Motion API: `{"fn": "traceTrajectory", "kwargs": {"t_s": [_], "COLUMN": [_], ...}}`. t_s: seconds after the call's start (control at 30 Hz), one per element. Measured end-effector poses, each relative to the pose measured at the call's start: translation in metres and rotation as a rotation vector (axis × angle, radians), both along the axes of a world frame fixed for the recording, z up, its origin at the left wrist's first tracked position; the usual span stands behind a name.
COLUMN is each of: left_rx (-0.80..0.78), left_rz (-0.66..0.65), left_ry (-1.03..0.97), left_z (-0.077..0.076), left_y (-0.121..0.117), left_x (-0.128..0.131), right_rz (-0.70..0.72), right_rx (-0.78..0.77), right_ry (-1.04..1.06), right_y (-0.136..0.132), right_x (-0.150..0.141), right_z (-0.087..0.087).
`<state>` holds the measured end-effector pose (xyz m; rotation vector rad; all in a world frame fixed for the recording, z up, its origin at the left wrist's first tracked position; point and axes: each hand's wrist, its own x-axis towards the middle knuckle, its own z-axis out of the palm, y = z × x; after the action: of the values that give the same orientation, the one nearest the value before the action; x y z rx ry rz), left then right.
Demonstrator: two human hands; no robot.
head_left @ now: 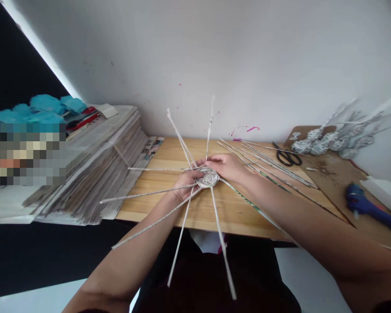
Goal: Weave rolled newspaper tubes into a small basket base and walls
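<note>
A small round woven base (208, 177) of rolled newspaper tubes is held above the wooden table, with several long paper spokes (182, 234) radiating from it on all sides. My left hand (186, 181) grips its left edge, the thumb lying on top of the weave and the other fingers hidden underneath. At the far right edge my right hand (224, 166) pinches with its fingers closed around the rim, where a spoke rises toward the wall. Just what strand those fingertips hold is partly hidden by the hand.
Loose paper tubes (273, 167) lie on the wooden table (169, 150) to the right, near black scissors (288, 157). A blue glue gun (368, 208) rests on brown board beyond them, with newspaper bundles (322, 141) behind. Tall newspaper stacks (114, 161) stand at left.
</note>
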<state>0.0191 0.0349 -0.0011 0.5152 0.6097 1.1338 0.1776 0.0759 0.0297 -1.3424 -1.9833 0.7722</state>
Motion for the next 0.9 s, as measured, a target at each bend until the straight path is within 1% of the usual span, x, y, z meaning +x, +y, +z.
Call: {"fn": "traceTrajectory", "kwargs": {"t_s": [0.07,0.13,0.17,0.23,0.33,0.4,0.5,0.57,0.67,0.8,0.9], "left_rx": [-0.053,-0.102,-0.118,-0.138,-0.142,-0.126,-0.117,-0.11,-0.061,-0.005,0.07], "left_rz": [0.097,0.181,0.206,0.231,0.233,0.226,0.208,0.184,0.143,0.138,0.179], "left_ry": [-0.008,-0.017,-0.024,-0.033,-0.041,-0.053,-0.056,-0.072,-0.119,-0.117,-0.089], "left_z": [0.002,0.004,0.004,0.005,0.005,0.005,0.004,0.004,0.002,-0.001,-0.002], "left_y": [0.002,0.004,0.004,0.006,0.007,0.006,0.002,0.0,-0.003,-0.005,-0.006], "left_x": [-0.001,-0.003,-0.003,-0.005,-0.004,-0.002,0.002,0.003,0.004,0.004,0.005], "right_rz": [-0.076,-0.077,-0.058,-0.006,0.016,0.063,0.16,0.176,0.159,0.135,0.097], "right_rx": [0.276,0.551,0.64,0.724,0.731,0.696,0.572,0.507,0.515,0.582,0.564], "right_ry": [0.047,0.057,0.047,-0.032,-0.132,-0.149,-0.025,0.101,0.207,0.265,0.298], "right_y": [-0.001,-0.003,-0.005,-0.01,-0.024,-0.034,-0.043,-0.042,-0.036,-0.03,-0.028], "right_x": [0.009,0.025,0.035,0.053,0.066,0.061,0.036,0.018,0.001,-0.001,0.004], "right_z": [0.006,0.008,0.007,-0.001,-0.018,-0.027,-0.034,-0.035,-0.037,-0.042,-0.046]}}
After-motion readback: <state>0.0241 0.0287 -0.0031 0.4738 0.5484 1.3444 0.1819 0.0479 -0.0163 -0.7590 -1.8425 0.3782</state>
